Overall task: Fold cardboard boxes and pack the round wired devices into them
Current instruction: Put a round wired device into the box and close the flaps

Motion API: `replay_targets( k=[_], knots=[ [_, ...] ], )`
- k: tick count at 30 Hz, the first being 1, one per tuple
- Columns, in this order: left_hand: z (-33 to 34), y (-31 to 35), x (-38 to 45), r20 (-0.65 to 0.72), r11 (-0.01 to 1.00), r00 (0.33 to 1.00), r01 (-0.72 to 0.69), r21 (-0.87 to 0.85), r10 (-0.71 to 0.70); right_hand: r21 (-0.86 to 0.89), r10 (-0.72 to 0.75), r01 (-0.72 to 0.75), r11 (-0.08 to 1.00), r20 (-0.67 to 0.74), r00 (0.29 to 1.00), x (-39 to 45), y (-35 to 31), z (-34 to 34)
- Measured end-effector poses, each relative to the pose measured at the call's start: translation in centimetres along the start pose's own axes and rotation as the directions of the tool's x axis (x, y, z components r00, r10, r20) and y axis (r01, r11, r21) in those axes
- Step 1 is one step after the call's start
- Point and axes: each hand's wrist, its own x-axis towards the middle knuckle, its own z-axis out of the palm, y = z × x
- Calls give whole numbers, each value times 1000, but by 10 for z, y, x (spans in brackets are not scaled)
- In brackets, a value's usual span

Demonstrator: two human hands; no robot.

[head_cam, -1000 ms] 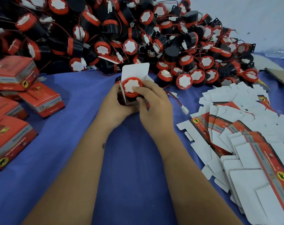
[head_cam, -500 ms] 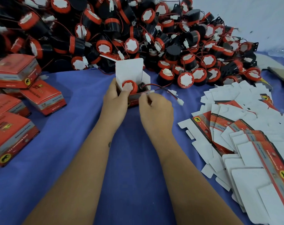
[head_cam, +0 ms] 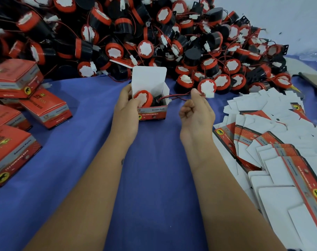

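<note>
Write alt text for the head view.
A left hand holds an open red cardboard box containing a round red-and-black device, while the right hand pinches its red wire over a blue tablecloth.

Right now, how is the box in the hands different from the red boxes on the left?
The open box has its white lid flap standing up, while the closed boxes have their lids shut. A round device shows inside the open box; whatever the closed boxes hold is hidden. The left hand holds the open box; the closed boxes lie untouched on the blue table. Both share red printed sides.
</note>
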Motion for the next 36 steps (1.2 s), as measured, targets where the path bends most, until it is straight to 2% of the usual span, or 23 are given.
replay_targets(
  k=[2,3,4,5,6,8,11,13,14,16,18,19,20,22,23,24,26,27,29,31,33,34,36],
  knots=[
    [-1,0,-1,-3,1000,1000,-6,3,6,-10,-38,39,999,41,998,-1,-2,1],
    [-1,0,-2,-4,1000,1000,-10,10,10,-74,-114,118,990,55,992,-1,-3,1],
    [-2,0,-2,-5,1000,1000,-15,19,15,-210,-238,249,946,76,968,-2,-3,1],
    [-2,0,-3,-10,1000,1000,-17,25,18,-372,-366,386,844,126,922,-2,-3,1],
    [-2,0,-4,-18,999,1000,-17,28,18,-510,-474,506,695,204,856,-3,-2,1],
    [-1,1,-3,-30,999,999,-20,27,21,-646,-555,647,405,388,736,-7,2,1],
    [0,2,-3,-28,999,999,-21,26,22,-620,-593,784,22,623,510,-12,10,1],
    [0,1,-3,-19,999,999,-30,25,31,-584,-573,801,-127,702,422,-12,13,2],
    [0,0,-3,-19,999,999,-36,26,37,-598,-549,781,-180,720,424,-11,14,2],
    [0,-3,-2,-21,999,999,-41,22,41,-661,-466,704,-262,725,508,-9,18,1],
    [0,-7,0,-17,997,999,-49,52,50,-694,-378,670,-265,713,590,-9,20,-1],
    [1,-8,1,-15,994,998,-58,92,60,-699,-364,670,-248,709,604,-10,20,-1],
    [1,-8,1,-14,988,998,-65,139,68,-704,-379,672,-232,701,604,-11,19,0],
    [2,-9,1,-23,974,997,-63,217,70,-717,-499,671,-188,658,563,-14,16,2],
    [3,-9,1,-30,969,997,-57,239,66,-723,-555,685,-89,607,569,-14,13,3],
    [3,-8,1,-33,968,998,-49,247,59,-724,-557,685,77,539,632,-15,10,5],
    [4,-6,1,-30,968,998,-41,248,51,-671,-461,610,422,421,781,-20,6,9],
    [3,-6,1,-25,968,998,-43,248,51,-619,-425,581,529,399,813,-23,4,10],
    [3,-5,-1,-10,969,998,-53,241,57,-512,-387,559,652,409,827,-29,1,11],
    [2,-4,-2,6,977,999,-40,211,40,-435,-285,472,767,428,858,-30,0,12],
    [1,-2,-4,30,983,1000,-9,184,4,-455,-219,400,795,400,890,-30,4,13],
    [1,-1,-4,47,984,999,1,178,-10,-513,-262,445,734,391,882,-30,6,14],
    [1,1,-6,75,987,997,5,160,-17,-636,-421,603,481,436,795,-30,12,13]
  ],
)
